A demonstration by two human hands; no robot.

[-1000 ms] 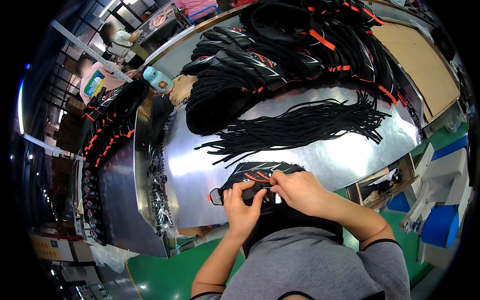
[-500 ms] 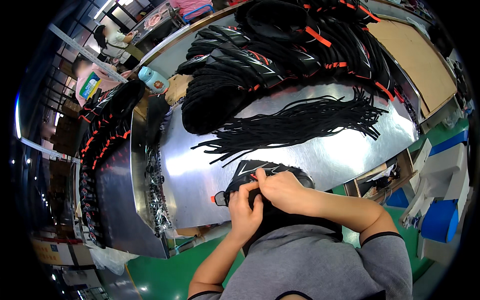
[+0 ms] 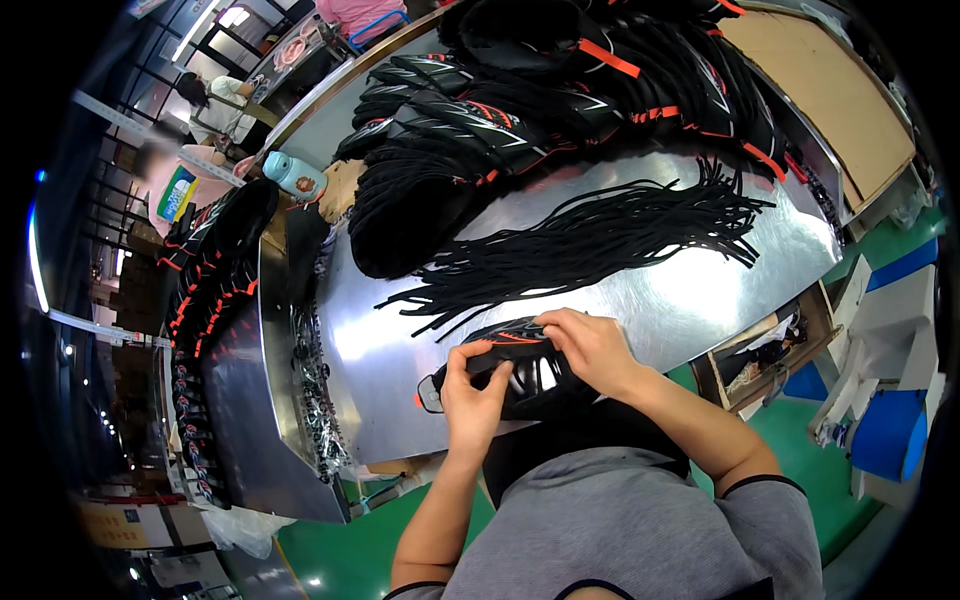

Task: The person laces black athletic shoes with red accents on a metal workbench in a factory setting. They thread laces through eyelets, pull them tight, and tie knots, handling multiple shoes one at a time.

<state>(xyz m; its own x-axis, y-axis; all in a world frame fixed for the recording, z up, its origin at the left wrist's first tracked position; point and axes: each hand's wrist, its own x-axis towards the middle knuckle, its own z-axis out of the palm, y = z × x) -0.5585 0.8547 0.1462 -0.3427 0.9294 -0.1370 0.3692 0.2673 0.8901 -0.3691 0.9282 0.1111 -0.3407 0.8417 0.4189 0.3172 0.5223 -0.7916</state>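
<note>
A black shoe upper (image 3: 545,392) with red and white stripes lies at the front edge of the metal table, close to my body. A small tab with an orange end sticks out at its left. My left hand (image 3: 474,395) pinches its left part between thumb and fingers. With bent fingers, my right hand (image 3: 598,352) grips its far edge; what the fingertips hold underneath is hidden. Just beyond lies a loose bundle of black laces (image 3: 590,240). Behind that, many fur-lined black uppers (image 3: 470,125) are stacked in rows.
A light blue bottle (image 3: 296,177) stands at the far left corner. More uppers (image 3: 215,290) line the left side, past a metal trough (image 3: 310,390). At right are a cardboard sheet (image 3: 830,90) and an open drawer (image 3: 765,350). Two people work at the back left.
The upper has been turned and tilted, so a shiny black part now faces up. My right hand has moved right, away from my left hand, which has shifted slightly left.
</note>
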